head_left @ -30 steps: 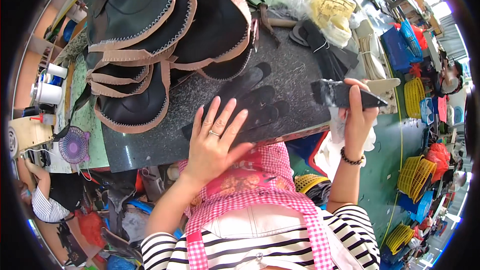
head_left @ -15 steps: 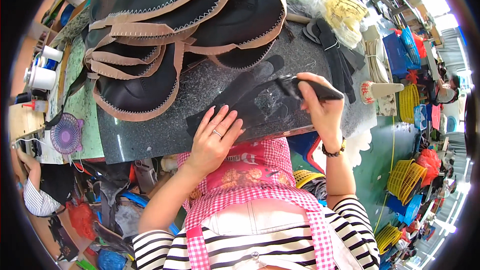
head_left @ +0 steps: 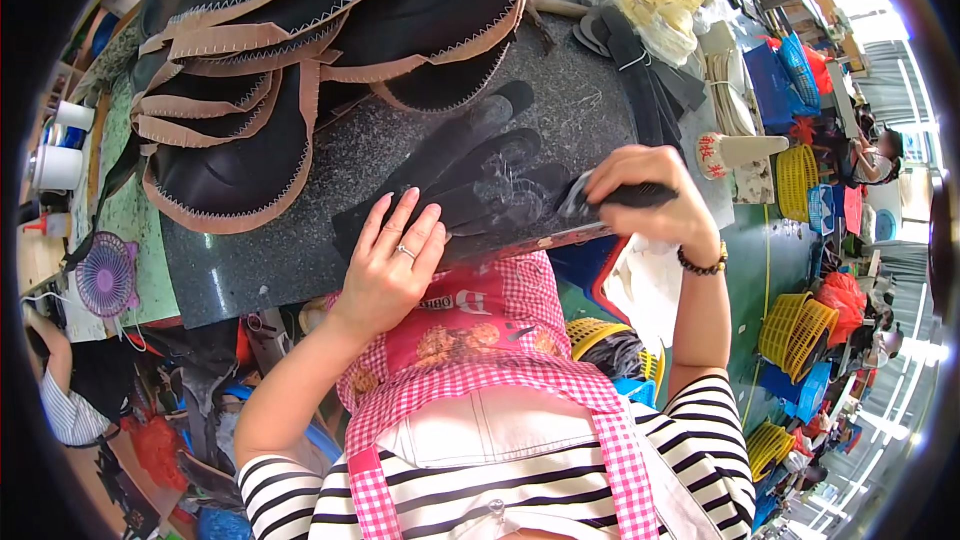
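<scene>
Several black strips with rounded ends (head_left: 495,155) lie fanned out and overlapping on the dark speckled worktop (head_left: 270,265). Whitish wet-looking smears mark their right-hand ends. My left hand (head_left: 390,265) lies flat over the near left ends of the strips, fingers stretched out and a ring on one of them. In my right hand (head_left: 672,205) is a dark-handled brush (head_left: 642,197), gripped by the handle. Its blurred head is down at the right ends of the strips, at the worktop's near edge. Whether the bristles touch a strip, I cannot tell.
Black leather pieces with zigzag-stitched tan edging (head_left: 225,175) are heaped at the back left. A purple fan (head_left: 106,275) stands further left. Tied black strips (head_left: 650,90) and a pale cone (head_left: 750,145) lie on the right. A yellow basket (head_left: 600,340) is below the worktop.
My right hand has turned and lowered the brush to the strips' right ends. More whitish smears show on the strips. The whole view has shifted slightly; my left hand stays on the strips.
</scene>
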### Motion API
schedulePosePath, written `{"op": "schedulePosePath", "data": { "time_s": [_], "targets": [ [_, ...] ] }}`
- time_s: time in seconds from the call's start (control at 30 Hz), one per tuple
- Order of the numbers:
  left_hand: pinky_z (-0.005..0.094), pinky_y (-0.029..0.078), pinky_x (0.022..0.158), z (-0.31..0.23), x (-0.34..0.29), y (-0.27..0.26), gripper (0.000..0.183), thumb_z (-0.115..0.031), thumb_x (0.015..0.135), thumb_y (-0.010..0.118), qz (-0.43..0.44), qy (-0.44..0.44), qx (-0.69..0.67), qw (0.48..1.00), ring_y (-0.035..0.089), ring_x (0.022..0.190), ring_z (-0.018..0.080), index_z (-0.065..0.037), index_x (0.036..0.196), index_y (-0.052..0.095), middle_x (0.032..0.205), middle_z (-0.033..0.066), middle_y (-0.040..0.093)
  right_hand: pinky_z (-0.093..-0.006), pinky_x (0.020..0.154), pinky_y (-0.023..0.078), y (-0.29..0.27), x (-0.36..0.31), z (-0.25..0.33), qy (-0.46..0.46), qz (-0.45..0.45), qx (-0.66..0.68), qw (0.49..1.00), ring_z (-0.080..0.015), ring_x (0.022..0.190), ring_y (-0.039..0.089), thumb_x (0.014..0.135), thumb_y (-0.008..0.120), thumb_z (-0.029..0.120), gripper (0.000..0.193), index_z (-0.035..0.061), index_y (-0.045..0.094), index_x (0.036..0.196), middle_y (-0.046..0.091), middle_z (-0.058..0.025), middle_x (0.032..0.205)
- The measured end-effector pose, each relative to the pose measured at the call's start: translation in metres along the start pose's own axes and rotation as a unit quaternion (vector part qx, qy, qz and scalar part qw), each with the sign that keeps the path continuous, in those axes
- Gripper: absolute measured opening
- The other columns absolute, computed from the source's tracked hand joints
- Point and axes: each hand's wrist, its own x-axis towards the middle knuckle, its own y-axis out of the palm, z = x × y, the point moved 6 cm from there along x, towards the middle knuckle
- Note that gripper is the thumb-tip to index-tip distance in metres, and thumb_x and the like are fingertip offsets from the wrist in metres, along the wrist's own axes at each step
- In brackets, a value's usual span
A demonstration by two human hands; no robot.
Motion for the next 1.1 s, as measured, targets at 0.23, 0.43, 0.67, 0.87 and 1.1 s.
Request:
{"op": "schedulePosePath", "data": {
  "time_s": [0.23,0.43,0.67,0.87,1.1],
  "targets": [
    [0.0589,0.041,0.107,0.001,-0.004,-0.003,0.008,-0.010,0.086,0.065,0.018,0.035,-0.012,0.999,0.051,0.130,0.0412,-0.003,0.085,0.062,0.131,0.0136,0.060,-0.0232,0.051,0.047,0.007,-0.027,-0.027,0.263,-0.284,0.018,0.922,-0.0067,0.056,0.060,0.091,0.072,0.017,0.020,-0.0015,0.074,0.098,0.067,-0.0019,0.068],
    [0.0589,0.040,0.108,0.005,-0.005,-0.002,0.008,-0.010,0.086,0.065,0.024,0.042,-0.022,0.999,0.049,0.132,0.0417,-0.004,0.083,0.060,0.130,0.0131,0.061,-0.0280,0.064,0.053,0.049,-0.006,0.032,0.024,-0.220,-0.039,0.974,-0.0140,0.068,0.067,0.084,0.075,0.006,0.017,0.0004,0.073,0.100,0.072,-0.0095,0.083],
    [0.0562,0.037,0.111,0.007,-0.004,-0.005,0.007,-0.009,0.085,0.066,0.033,0.016,-0.075,0.997,0.050,0.132,0.0384,-0.005,0.084,0.061,0.128,0.0128,0.062,-0.0270,0.059,0.052,0.011,-0.007,0.001,0.210,-0.313,0.013,0.926,-0.0084,0.062,0.062,0.090,0.071,0.012,0.015,0.0000,0.074,0.098,0.071,-0.0072,0.074],
    [0.0526,0.040,0.109,0.009,-0.001,-0.008,0.017,-0.008,0.083,0.070,0.028,-0.001,-0.096,0.995,0.053,0.129,0.0353,0.000,0.096,0.061,0.125,0.0131,0.062,-0.0376,0.061,0.053,0.003,0.022,-0.014,0.161,-0.311,-0.192,0.917,-0.0339,0.066,0.069,0.089,0.072,0.025,0.024,0.0022,0.075,0.094,0.069,-0.0203,0.076],
    [0.0476,0.039,0.110,0.009,0.001,-0.005,0.036,-0.008,0.084,0.067,0.015,-0.044,-0.071,0.996,0.052,0.128,0.0325,-0.001,0.119,0.062,0.134,0.0131,0.058,-0.0286,0.071,0.051,0.006,0.043,0.005,0.059,-0.131,-0.120,0.982,-0.0173,0.075,0.065,0.074,0.071,0.008,0.015,-0.0012,0.072,0.087,0.067,-0.0093,0.081]
  ]
}}
